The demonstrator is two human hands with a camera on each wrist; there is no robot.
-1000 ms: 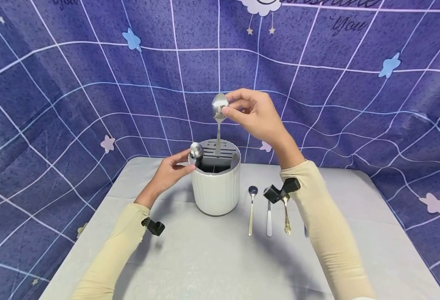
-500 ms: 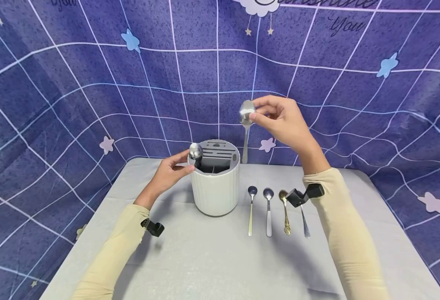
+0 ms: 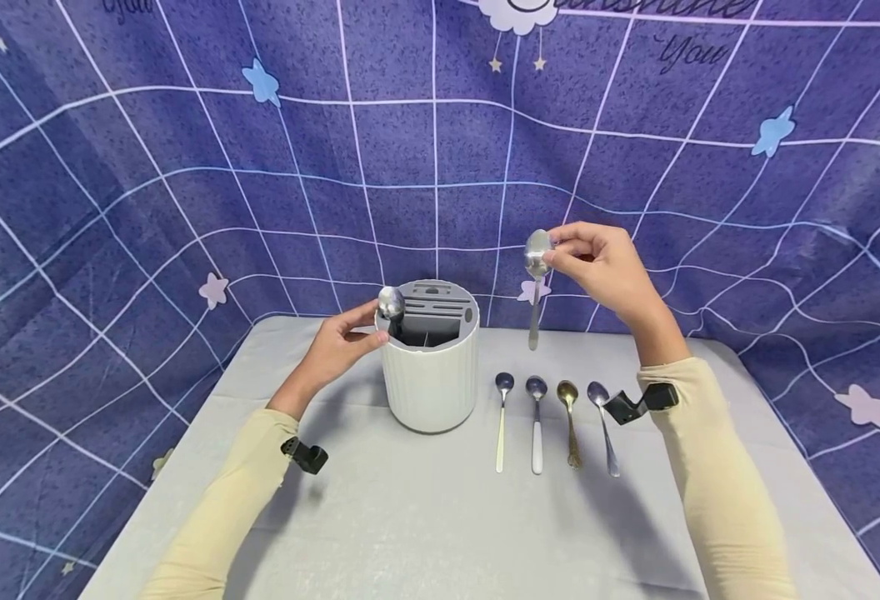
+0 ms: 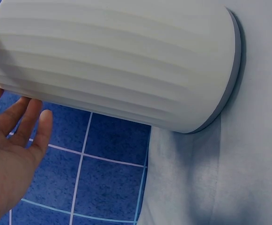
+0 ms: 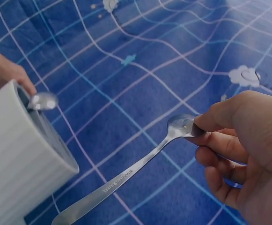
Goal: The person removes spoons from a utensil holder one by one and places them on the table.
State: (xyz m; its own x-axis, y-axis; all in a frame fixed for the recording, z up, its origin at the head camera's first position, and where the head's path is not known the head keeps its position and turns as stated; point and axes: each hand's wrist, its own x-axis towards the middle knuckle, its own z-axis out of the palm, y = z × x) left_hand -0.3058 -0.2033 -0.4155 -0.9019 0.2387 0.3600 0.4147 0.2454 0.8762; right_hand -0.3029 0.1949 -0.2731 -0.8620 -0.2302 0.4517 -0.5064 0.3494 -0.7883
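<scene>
A white, ribbed utensil holder point(image 3: 431, 379) with a grey slotted top stands on the table. My left hand point(image 3: 341, 343) grips its upper left side, thumb in front and fingers reaching behind; the little finger is off it in the left wrist view. A silver spoon point(image 3: 391, 302) stands bowl-up in the holder beside that hand. Off to the right, my right hand point(image 3: 597, 262) pinches a stainless steel spoon point(image 5: 140, 164) by its bowl between thumb and fingers. The spoon's handle hangs down above the table, apart from the holder.
Right of the holder lie a spoon with a pale gold handle point(image 3: 501, 433), a white-handled spoon point(image 3: 537, 442), an ornate gold spoon point(image 3: 571, 425) and a silver spoon point(image 3: 608, 437). Behind the grey-white table point(image 3: 380, 508) hangs a blue patterned cloth point(image 3: 185, 208).
My right hand has moved right and down with the spoon, from above the holder to above the row of spoons. My left hand and the holder stay in place.
</scene>
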